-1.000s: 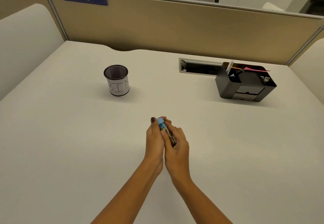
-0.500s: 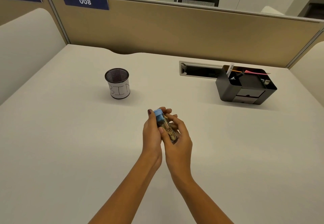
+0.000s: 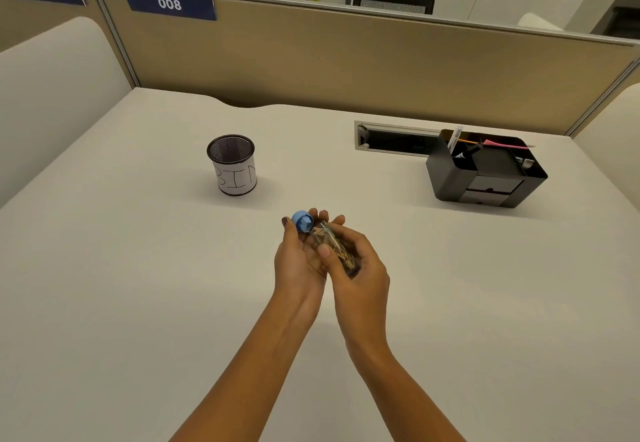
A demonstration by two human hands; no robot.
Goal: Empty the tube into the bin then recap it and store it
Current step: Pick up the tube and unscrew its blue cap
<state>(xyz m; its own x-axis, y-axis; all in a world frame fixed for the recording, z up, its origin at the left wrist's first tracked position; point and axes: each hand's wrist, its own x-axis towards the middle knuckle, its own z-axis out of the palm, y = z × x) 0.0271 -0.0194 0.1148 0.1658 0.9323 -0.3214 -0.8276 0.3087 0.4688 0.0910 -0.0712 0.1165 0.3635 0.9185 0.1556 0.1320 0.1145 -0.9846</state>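
Both my hands are together over the near middle of the pale desk [image 3: 138, 303], closed around one clear plastic tube [image 3: 334, 247] with tan scraps inside. My right hand [image 3: 360, 265] wraps the tube's body to keep it from turning, while my left hand [image 3: 299, 254] pinches the round blue cap [image 3: 302, 221] at its far end, which I judge is the grip for unscrewing. Whether the cap is loose yet, I cannot tell. The tube lies tilted, cap pointing far and left, roughly toward the black mesh cup labelled BIN [image 3: 232, 164], which stands well apart on the far left. The black desk organiser [image 3: 485, 173], likely the storage spot, sits far right beside a cable slot [image 3: 391, 138]. Nothing stands between my hands and either one.
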